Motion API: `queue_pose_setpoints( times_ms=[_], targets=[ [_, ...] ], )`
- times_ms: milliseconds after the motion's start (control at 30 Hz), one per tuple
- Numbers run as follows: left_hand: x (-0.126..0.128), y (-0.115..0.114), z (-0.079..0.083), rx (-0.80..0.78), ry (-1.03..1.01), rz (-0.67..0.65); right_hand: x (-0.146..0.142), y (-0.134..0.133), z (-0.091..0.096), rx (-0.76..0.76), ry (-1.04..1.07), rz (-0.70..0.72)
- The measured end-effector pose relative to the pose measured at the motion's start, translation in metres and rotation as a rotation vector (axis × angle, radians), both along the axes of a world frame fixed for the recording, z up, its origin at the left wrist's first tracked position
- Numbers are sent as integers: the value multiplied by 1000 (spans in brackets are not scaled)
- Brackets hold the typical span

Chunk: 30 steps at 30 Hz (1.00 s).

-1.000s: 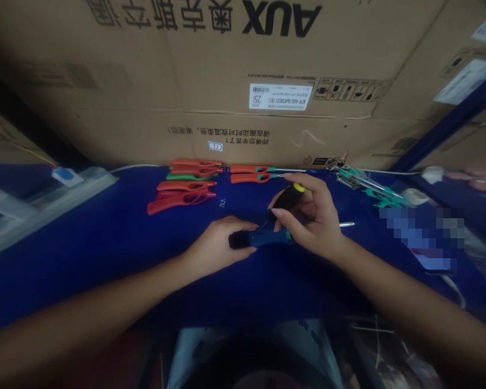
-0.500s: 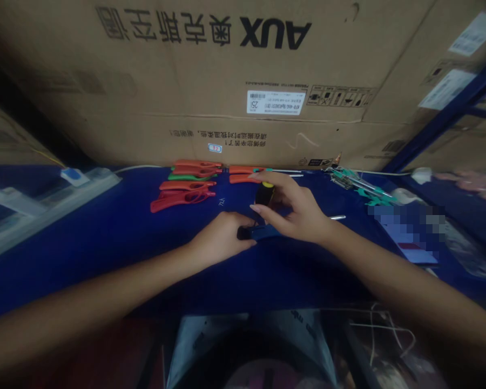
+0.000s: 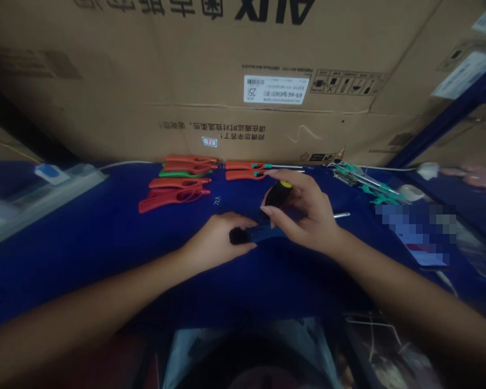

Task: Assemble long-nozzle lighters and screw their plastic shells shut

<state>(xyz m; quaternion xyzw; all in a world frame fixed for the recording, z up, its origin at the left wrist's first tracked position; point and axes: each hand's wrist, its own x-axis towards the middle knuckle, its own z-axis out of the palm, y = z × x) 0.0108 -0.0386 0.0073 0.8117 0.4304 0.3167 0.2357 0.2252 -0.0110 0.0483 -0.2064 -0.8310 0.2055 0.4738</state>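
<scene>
Cardboard panel (image 3: 210, 59), brown, one, standing behind the counter (image 3: 125, 232) and carrying upside-down print: "AUX" with Chinese characters, the top edge of the view cutting into both; two smaller Chinese lines lower down; a row of handling pictograms. White label (image 3: 276, 97), one, on the panel's middle, likewise inverted, reading "KFR-46G" at the start and "25"; its fine print is staying too small to read. Small blue-edged sticker (image 3: 209, 141), one, its red figures showing unclearly. Lighter-shaped handles (image 3: 162, 201), at least five, in reds, oranges and one green, lying stacked side by side at left. Orange handles with silver rods (image 3: 238, 175), two, lying parallel beside them, rods pointing right. Teal parts and rods (image 3: 383, 195), one heap, uncountable, lying at right. Blue handle (image 3: 263, 233), one, black-ended, lying between the hands over the counter's middle; its long axis is running left to right, black end left, a silver rod (image 3: 342, 215) showing in line beyond the right hand. Left hand (image 3: 210, 243): fingers closing around the black end. Right hand (image 3: 310, 216): fingers curling around a black-and-yellow screwdriver (image 3: 276, 197), which is slanting, yellow end up and right, lower end meeting or nearing the blue handle; contact is staying hidden.
</scene>
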Motion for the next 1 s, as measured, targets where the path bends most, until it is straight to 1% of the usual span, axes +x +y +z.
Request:
queue_pose_setpoints(
  times_ms=[100, 233, 267, 333, 433, 500, 533, 667, 700, 733, 833, 867, 900, 933, 1000],
  targets=[
    [-1, 0, -2, 27, -10, -17, 1, -2, 0, 0, 14, -3],
    [-1, 0, -4, 43, -23, -35, 0, -3, 4, -101, -3, 39],
    [0, 0, -5, 40, -31, -35, 0, -3, 4, -105, -5, 41],
    [0, 1, -6, 33, -47, -39, 0, -1, 4, -46, -1, 0],
    [0, 1, -6, 33, -49, -53, 0, 1, 3, 144, 2, -126],
    [1, 1, -6, 41, -45, -59, 1, 2, 3, 229, -22, -162],
    [1, 1, -6, 44, -44, -63, 2, 2, 4, 220, -42, -147],
    [1, 2, -6, 55, -45, -77, 8, 2, 11, -24, -138, 17],
    [0, 2, -6, 58, -45, -80, 9, 2, 13, -35, -152, 29],
    [0, 2, -7, 62, -46, -81, 10, 3, 14, -2, -160, 14],
    [0, 2, -7, 67, -44, -79, 13, 6, 17, 222, -145, -114],
    [1, 2, -7, 67, -44, -78, 13, 7, 17, 264, -150, -148],
    [1, 2, -7, 64, -43, -79, 13, 8, 17, 262, -161, -160],
    [1, 2, -7, 60, -44, -81, 12, 8, 17, 213, -175, -142],
    [1, 2, -7, 51, -42, -87, 11, 8, 16, 38, -190, -38]
  ],
)
